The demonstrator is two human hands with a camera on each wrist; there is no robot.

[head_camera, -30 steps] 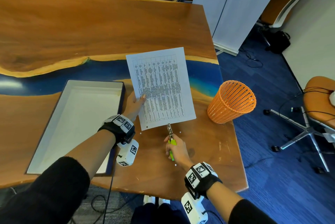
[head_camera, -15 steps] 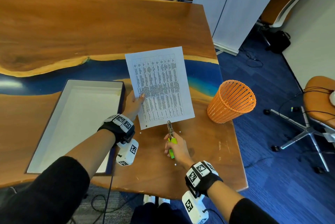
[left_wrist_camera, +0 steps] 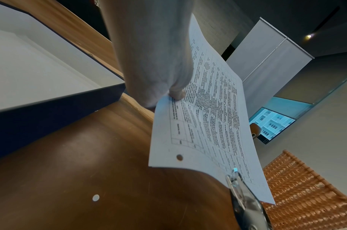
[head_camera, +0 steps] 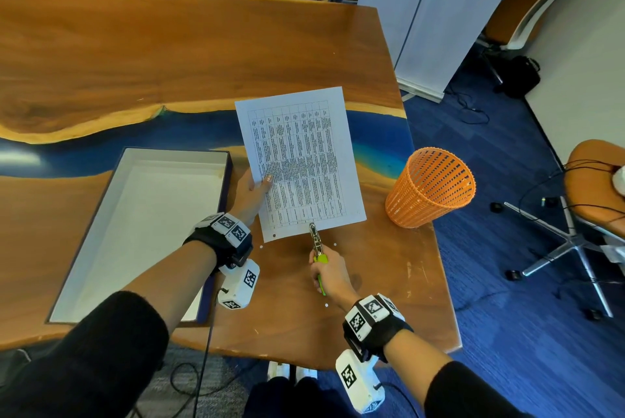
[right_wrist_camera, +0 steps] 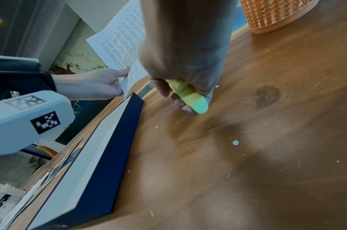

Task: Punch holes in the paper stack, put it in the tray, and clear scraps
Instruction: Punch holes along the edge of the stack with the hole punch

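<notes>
Your left hand [head_camera: 252, 194] pinches the paper stack [head_camera: 301, 164] by its side edge, holding it raised above the desk [head_camera: 135, 55] near the front right corner, so your right hand [head_camera: 329, 274], clenched round the hole punch [head_camera: 317, 245], can bite its near edge beside the finished hole [left_wrist_camera: 179, 157]

The paper stack [head_camera: 299, 164], pinched in the left hand [head_camera: 252, 192], sits slightly farther from the person than a second ago, while the hole punch [head_camera: 316, 241] in the right hand [head_camera: 333, 277] closes in on its near edge.
</notes>
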